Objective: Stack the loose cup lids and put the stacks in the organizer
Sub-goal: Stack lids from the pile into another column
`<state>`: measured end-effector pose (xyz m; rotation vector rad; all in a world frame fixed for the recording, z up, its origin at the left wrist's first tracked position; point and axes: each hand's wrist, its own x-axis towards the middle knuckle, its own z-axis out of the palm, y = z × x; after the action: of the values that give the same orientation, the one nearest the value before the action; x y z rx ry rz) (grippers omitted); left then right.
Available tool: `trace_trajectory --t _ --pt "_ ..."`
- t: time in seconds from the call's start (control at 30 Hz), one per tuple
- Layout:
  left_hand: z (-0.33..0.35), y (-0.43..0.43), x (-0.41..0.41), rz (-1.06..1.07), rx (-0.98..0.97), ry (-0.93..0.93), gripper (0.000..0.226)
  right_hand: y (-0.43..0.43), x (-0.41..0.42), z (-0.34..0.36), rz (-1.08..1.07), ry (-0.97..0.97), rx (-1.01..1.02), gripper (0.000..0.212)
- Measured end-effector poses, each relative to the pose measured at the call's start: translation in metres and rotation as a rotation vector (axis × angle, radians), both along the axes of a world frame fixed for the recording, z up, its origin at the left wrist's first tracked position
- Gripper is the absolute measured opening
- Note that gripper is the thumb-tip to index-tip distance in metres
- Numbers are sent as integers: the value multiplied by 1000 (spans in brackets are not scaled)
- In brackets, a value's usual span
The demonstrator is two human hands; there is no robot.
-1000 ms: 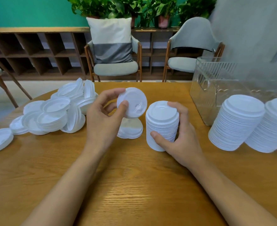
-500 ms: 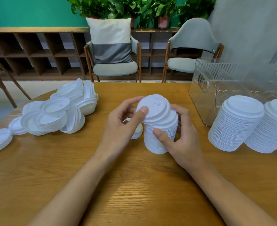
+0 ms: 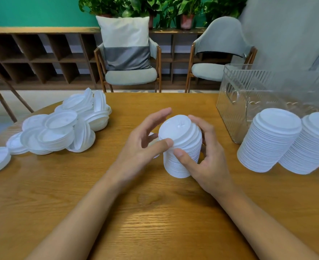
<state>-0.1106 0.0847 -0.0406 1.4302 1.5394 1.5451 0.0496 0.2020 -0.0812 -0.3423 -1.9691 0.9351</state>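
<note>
Bright, even light; wide-angle edge warp

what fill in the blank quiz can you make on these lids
1. The loose lids lie on the table's ____ side.
2. The left hand and right hand both touch the middle ____ of lids.
3. The clear organizer stands on the ____ side.
Missing words: left; stack; right.

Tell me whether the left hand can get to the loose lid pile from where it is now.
Probably yes. The left hand only touches the stack the right hand holds, and only bare table lies between it and the loose lid pile.
</note>
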Motion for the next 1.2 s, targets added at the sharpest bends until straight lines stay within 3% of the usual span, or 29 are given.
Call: trace_trajectory --t 0.13,0.3,0.6,0.87,1.1,1.2 --pt "5 -1 0 4 32 -76 62 -1 1 0 20 9 -24 77" --pt "3 5 14 236 39 83 63 -1 1 1 26 6 -13 86" --pt "3 10 30 446 32 221 59 1 1 1 38 2 7 77" --pt "5 10 39 378 -84 73 61 3 4 2 88 -54 -40 75" --pt "4 13 47 418 -64 157 60 3 6 1 121 -133 -49 88" --pt "1 11 37 324 -52 165 57 2 6 1 114 -145 -54 89"
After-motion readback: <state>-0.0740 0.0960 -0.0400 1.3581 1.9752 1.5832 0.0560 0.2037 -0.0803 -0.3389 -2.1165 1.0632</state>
